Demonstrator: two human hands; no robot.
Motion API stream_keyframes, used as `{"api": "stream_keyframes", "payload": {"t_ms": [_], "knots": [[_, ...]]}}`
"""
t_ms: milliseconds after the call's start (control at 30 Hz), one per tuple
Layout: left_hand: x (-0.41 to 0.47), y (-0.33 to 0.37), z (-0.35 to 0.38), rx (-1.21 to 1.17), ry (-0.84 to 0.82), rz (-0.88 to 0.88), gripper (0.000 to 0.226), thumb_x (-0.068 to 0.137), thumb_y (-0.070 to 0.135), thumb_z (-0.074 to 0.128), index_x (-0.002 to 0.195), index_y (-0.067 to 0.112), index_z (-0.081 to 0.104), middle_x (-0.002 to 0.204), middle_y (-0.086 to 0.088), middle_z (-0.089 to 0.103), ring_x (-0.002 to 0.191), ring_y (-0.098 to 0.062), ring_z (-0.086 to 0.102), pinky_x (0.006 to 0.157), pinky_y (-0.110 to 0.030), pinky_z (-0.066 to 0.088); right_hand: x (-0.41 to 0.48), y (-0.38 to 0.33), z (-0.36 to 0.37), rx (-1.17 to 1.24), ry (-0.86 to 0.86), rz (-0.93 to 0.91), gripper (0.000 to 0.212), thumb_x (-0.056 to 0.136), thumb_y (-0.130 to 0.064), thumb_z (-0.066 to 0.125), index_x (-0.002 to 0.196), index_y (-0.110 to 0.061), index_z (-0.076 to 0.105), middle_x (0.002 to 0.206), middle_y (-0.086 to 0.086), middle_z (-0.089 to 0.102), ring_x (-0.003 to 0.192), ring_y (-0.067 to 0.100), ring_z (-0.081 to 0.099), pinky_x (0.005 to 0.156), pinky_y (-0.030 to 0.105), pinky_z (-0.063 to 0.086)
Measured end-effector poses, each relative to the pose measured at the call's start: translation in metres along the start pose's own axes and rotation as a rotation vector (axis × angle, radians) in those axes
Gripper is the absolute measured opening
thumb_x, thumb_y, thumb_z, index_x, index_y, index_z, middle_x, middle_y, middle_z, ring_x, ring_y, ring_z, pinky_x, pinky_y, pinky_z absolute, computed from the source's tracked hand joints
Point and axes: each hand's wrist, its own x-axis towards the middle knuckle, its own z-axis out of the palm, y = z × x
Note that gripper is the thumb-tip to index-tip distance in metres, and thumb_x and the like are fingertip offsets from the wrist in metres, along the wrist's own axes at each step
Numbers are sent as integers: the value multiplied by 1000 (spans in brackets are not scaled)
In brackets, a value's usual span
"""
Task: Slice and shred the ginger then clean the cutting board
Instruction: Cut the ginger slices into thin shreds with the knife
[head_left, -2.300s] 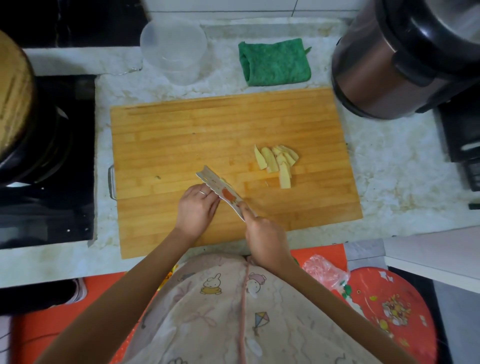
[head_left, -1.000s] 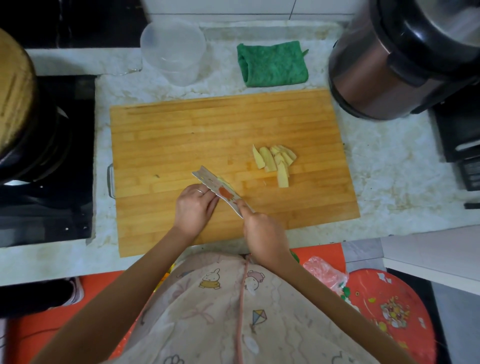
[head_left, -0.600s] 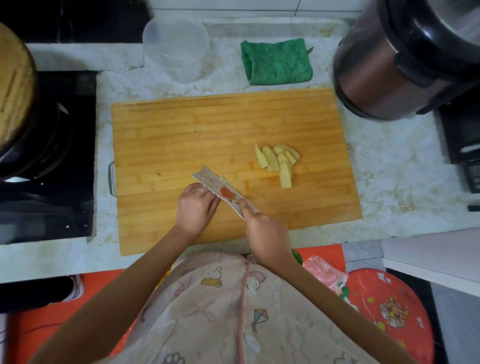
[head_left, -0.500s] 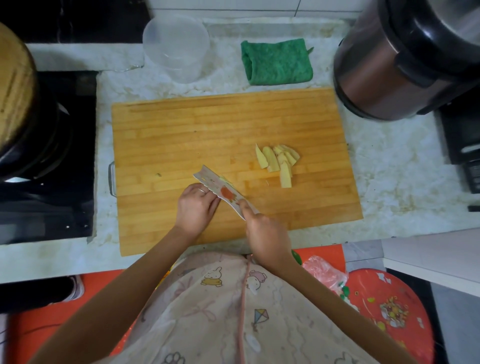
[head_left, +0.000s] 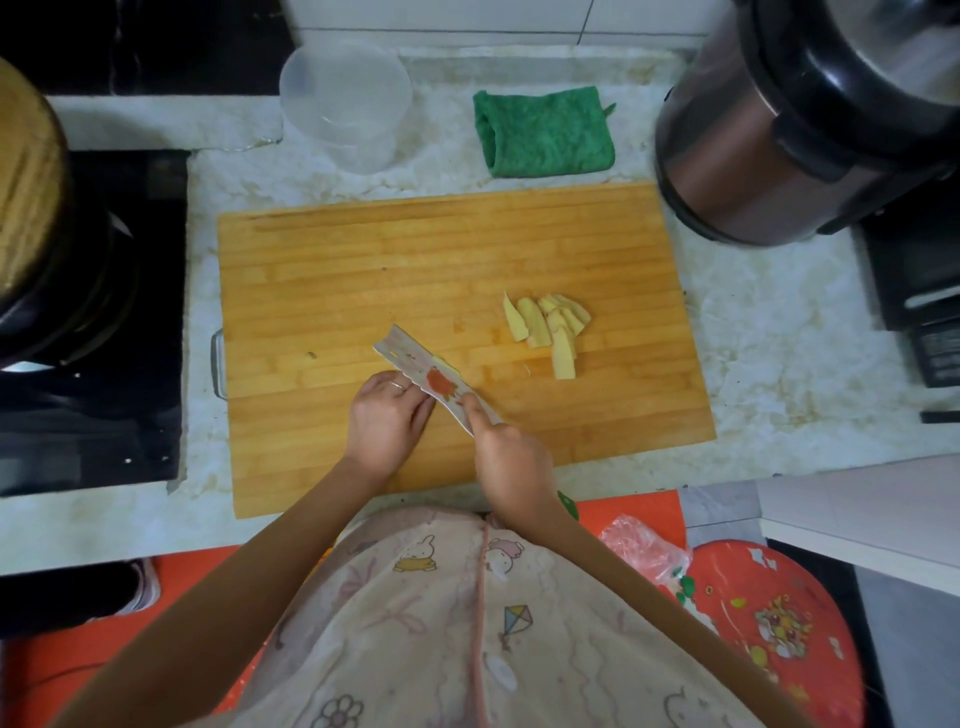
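Wooden cutting board (head_left: 415, 260) lies flat. Pale yellow ginger slices (head_left: 548, 327) overlap in a fanned pile right of its centre. Patterned knife (head_left: 426, 376) stands diagonal near front centre.

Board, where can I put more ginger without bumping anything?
On the board, the back strip near the cup and cloth is bare, and so, but for a speck, is the left part, from its edge to the knife. Crowded: the front middle, where the left hand and right hand meet at the knife, and around the slices.
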Motion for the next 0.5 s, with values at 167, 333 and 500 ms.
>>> {"api": "stream_keyframes", "payload": {"t_ms": [167,333,500], "knots": [[1,1,-2,17,-2,9,26,88,21,53,76,7,72,79,-8,72,72,-29,68,75,-30,44,-7,4,0,43,-30,-34,76,43,4,83,114,-13,66,34,-5,34,29,10,15,42,12,-6],[0,1,-1,18,-2,12,26,88,21,53,76,6,71,79,-10,71,72,-30,68,74,-31,45,-13,4,1,61,-43,-14,74,42,3,84,113,-13,68,33,-5,38,30,10,15,42,11,-6],[-1,0,0,16,-11,4,25,88,21,53,78,7,72,80,-8,71,73,-30,68,71,-31,49,-8,3,-2,-14,-141,-1,75,63,4,74,133,-15,53,48,0,54,37,14,30,36,17,8]]}}
